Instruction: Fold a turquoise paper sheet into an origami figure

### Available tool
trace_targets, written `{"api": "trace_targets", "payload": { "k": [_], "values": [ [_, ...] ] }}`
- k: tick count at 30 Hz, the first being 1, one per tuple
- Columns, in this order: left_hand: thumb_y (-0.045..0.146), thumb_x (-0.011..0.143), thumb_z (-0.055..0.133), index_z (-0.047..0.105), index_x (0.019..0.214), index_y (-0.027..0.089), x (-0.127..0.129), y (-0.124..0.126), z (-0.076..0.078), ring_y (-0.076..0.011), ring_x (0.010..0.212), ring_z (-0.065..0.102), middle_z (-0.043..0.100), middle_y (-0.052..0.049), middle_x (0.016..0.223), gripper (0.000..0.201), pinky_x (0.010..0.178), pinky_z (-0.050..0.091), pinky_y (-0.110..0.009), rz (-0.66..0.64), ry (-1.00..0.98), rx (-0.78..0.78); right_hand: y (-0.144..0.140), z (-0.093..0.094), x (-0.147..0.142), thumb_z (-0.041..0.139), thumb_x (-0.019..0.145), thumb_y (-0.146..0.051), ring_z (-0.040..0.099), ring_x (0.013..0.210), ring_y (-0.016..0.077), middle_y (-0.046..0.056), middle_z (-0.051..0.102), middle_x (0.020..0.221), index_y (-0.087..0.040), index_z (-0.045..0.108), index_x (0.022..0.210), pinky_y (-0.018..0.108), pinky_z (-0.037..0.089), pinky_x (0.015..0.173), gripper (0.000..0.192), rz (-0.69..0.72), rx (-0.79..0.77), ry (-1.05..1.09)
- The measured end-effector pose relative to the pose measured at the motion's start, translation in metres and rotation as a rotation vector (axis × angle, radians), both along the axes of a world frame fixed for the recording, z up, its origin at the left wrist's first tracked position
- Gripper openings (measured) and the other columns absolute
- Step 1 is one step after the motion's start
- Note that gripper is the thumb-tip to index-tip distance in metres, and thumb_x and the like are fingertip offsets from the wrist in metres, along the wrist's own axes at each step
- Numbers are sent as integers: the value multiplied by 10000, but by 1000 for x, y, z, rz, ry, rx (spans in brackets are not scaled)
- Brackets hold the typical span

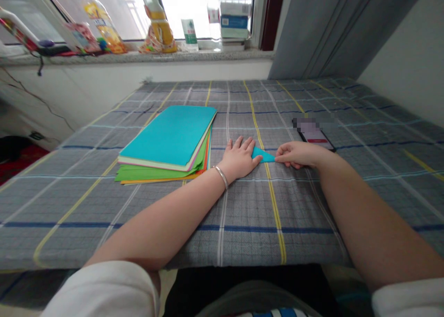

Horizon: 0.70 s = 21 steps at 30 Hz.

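A small folded piece of blue paper [262, 156] lies on the checked cloth, narrowing to a point on the right. My left hand [241, 157], with a silver bangle at the wrist, rests flat over its left part, fingers spread. That covered part of the paper is hidden. My right hand [294, 154] pinches the pointed right tip between thumb and fingers. Left of my left hand sits a stack of coloured paper [169, 136], blue on top, with green and orange sheets showing below.
A phone [315, 135] lies just beyond my right hand. The grey checked tablecloth [249, 243] covers the table. On the windowsill [121, 60] stand bottles, a green-and-white tube [189, 34] and a stack of boxes [235, 23]. A grey curtain [322, 25] hangs at the back right.
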<state>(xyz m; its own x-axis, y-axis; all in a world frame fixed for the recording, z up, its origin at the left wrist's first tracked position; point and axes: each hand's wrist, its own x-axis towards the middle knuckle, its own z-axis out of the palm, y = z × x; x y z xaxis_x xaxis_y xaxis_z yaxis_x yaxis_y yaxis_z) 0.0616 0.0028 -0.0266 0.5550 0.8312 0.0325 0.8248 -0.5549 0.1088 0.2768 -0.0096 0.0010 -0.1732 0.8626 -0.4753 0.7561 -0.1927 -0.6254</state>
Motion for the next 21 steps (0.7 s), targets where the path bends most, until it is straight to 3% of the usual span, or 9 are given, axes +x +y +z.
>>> {"api": "trace_targets", "payload": {
  "k": [7,14,21],
  "values": [
    [506,996,247,308,1520,168,-1,-1,-1,-333,1482,192,259,-56,1602,626,1172,171,-624,5,1,12,3,3,-3,610,805,-295,396,397,75,-39,521,522,-204,631,712,237,301,417,131,0,-38,-165],
    [673,937,281,298,1526,186,-1,1,-1,-341,1486,176,257,-68,1601,765,1170,144,-639,-3,-10,-7,3,4,-10,612,836,-459,457,408,91,-13,566,528,-205,548,621,247,321,418,339,49,5,-266],
    [662,941,285,285,1530,164,-1,1,0,-332,1489,166,248,-63,1603,772,1174,137,-638,-1,1,-16,5,4,-10,615,850,-297,491,431,92,-14,577,542,-197,527,632,240,364,461,255,34,-5,-246]
  ]
}}
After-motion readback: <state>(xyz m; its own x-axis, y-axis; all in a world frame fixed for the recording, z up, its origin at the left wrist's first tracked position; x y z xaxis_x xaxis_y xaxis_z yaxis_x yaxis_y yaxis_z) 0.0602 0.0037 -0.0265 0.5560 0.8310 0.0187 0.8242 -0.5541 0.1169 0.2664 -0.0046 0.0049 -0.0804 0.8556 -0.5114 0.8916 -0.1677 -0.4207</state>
